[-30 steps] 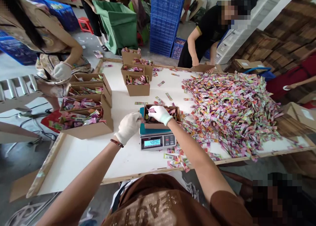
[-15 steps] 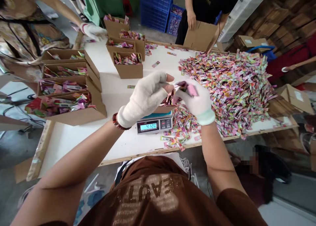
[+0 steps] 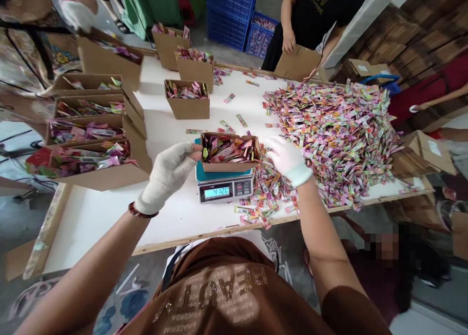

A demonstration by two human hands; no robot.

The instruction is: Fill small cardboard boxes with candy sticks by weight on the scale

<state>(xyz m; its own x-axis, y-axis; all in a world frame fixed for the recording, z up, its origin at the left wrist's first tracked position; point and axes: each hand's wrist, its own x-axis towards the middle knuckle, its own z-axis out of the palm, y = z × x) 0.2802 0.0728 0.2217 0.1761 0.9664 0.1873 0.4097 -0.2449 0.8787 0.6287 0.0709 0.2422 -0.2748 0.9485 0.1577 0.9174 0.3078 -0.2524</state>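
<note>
A small open cardboard box (image 3: 230,167) filled with slim, colourful packets sits on the digital scale (image 3: 224,188), whose display reads 412.0. My left hand (image 3: 171,171), in a white glove with bare fingertips, is at the box's left end. Its fingers are extended and the tips appear to touch the cardboard. Beside the right end is my right hand (image 3: 287,158), also gloved, with fingers stretched toward the box and slightly blurred; contact is unclear. Loose packets (image 3: 270,188) lie under and around this hand, right of the scale.
A large packet heap (image 3: 332,135) covers the table's right side. Filled boxes (image 3: 109,171) stand in a row at left, others (image 3: 188,101) toward the back. A co-worker's gloved hand (image 3: 76,13) is by a tilted box (image 3: 109,57); another person holds flat cardboard (image 3: 298,64).
My hands have parted to opposite ends of the box, uncovering it. Packets seen in my right hand are gone from it. At the back, one filled box has shifted left toward the co-worker.
</note>
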